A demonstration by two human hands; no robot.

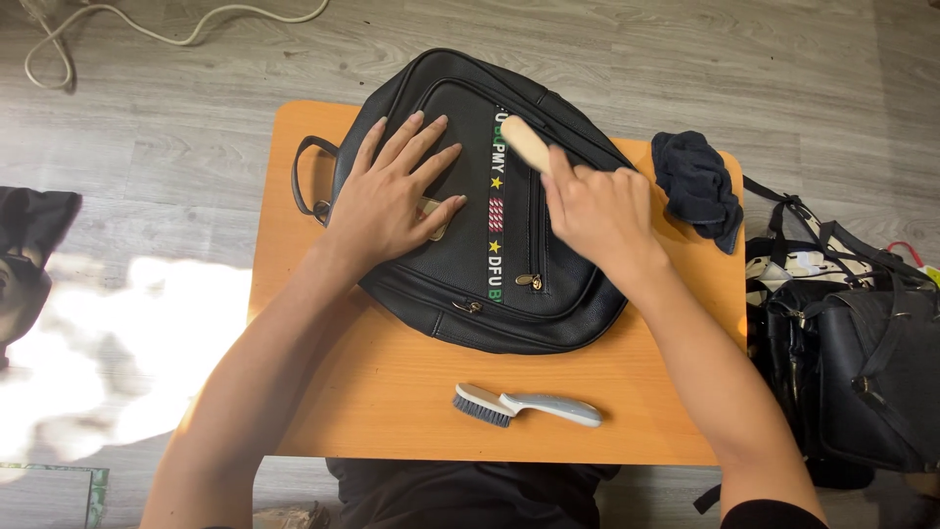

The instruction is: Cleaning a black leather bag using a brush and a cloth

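Backpack (470, 264): black, flat on orange worktop (392, 392), under both hands.
Left hand (392, 201): fingers (416, 142) spread flat, released, pressing front pocket.
Right hand (597, 211): fingers clenched around wooden brush (526, 143), against upper front.
Grey brush (524, 405): near edge, untouched.
Cloth (697, 184): right corner.

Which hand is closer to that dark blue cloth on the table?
Right. The right hand holds a wooden brush on the black leather backpack, just beside the crumpled dark blue cloth. The left hand lies flat further away.
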